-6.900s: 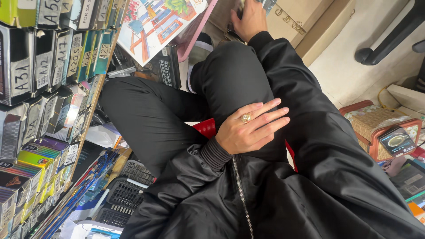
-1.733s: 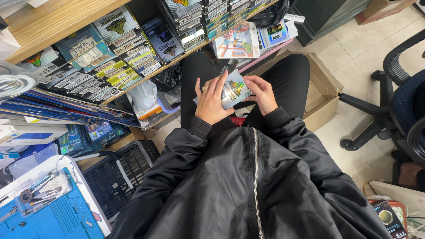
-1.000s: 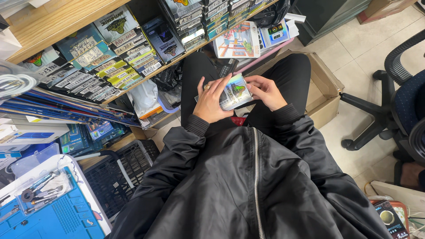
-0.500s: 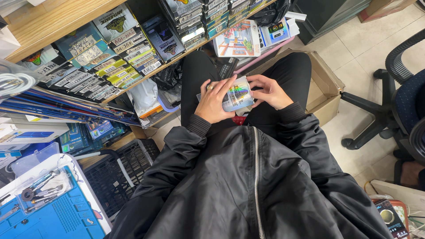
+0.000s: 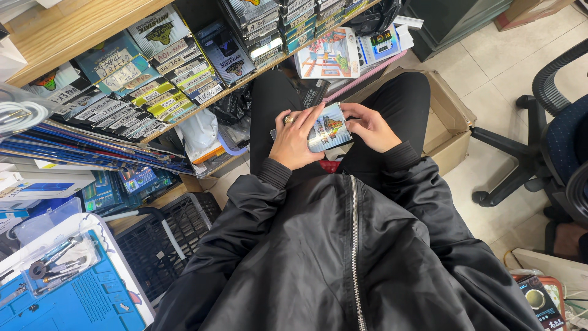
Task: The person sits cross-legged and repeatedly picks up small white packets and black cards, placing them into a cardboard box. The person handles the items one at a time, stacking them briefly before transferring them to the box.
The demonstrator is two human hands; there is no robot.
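A: What do the hands hold?

B: The left hand [image 5: 293, 143] and right hand [image 5: 369, 127] both grip a shiny packet [image 5: 327, 127], over the lap, near the shelf [image 5: 73, 27].

A: How to hold it well?

B: Pinch the edges, keep it flat.

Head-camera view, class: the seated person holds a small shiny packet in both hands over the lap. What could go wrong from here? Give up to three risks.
1. The shiny packet is pinched only at its edges by the left hand and right hand; it might slip onto the lap or floor.
2. The open cardboard box sits beside the knee, so a dropped packet could land in it.
3. The shelf boxes lean in a crowded stack; a bump may topple them.
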